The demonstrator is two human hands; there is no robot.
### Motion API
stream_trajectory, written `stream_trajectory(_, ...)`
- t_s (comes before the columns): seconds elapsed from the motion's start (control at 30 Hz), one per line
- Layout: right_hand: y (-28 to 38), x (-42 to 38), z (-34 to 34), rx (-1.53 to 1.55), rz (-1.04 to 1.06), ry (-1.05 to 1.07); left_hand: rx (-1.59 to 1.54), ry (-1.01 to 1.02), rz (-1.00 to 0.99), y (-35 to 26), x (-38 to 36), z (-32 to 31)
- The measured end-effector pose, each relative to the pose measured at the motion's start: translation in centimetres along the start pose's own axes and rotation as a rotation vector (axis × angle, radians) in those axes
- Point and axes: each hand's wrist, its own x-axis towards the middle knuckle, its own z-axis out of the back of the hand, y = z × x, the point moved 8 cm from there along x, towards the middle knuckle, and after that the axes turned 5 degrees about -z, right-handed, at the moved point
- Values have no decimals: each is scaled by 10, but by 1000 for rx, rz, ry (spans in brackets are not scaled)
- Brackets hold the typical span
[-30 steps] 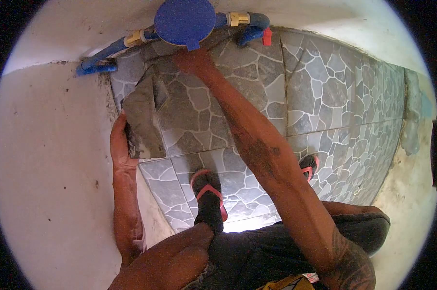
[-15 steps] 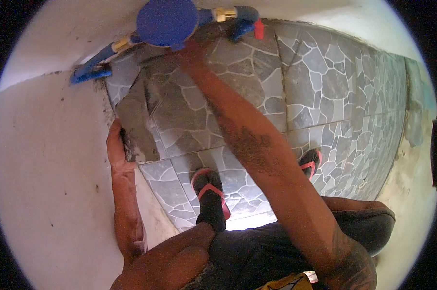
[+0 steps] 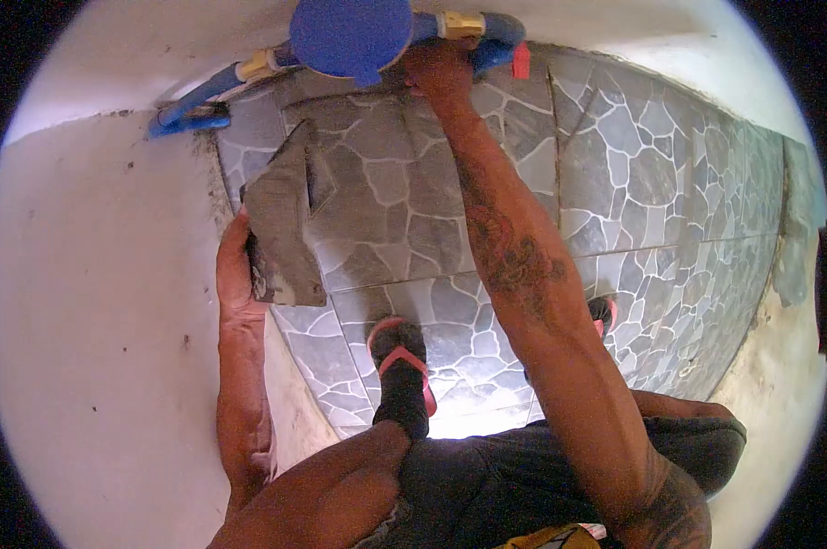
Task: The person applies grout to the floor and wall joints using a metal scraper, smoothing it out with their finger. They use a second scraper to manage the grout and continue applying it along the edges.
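My left hand grips the near left edge of a flat grey-brown piece with a ragged, worn edge, held above the tiled floor beside the left wall. Its fingers are partly hidden behind the piece. My right arm stretches forward, and my right hand is at the right underside of a water meter with a round blue lid. Shadow and the meter cover most of those fingers. Brass couplings join the meter to blue pipe on both sides.
Stone-patterned grey tiles cover the floor between pale walls. A red tag or handle hangs at the pipe's right bend. My feet in pink-strapped flip-flops stand on the tiles near my knees.
My right hand has moved right along the meter's underside, toward the right coupling. My left hand still holds the flat piece, which has tilted slightly. The whole view has shifted a little.
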Motion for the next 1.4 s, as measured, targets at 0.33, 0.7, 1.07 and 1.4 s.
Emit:
stream_trajectory(0.33, 38, -42, -4, -299, 229, -491, -11, -35, -12, -2, -10, 1)
stream_trajectory(0.7, 70, -10, -64, 71, 274, -139, -37, -42, -2, -1, -9, 6)
stream_trajectory(1.07, 53, -36, -5, 178, 213, -522, -78, -60, -35, 0, -11, 29)
stream_trajectory(1.4, 153, -22, -94, 65, 462, 791, -64, -41, -140, -13, -25, 27)
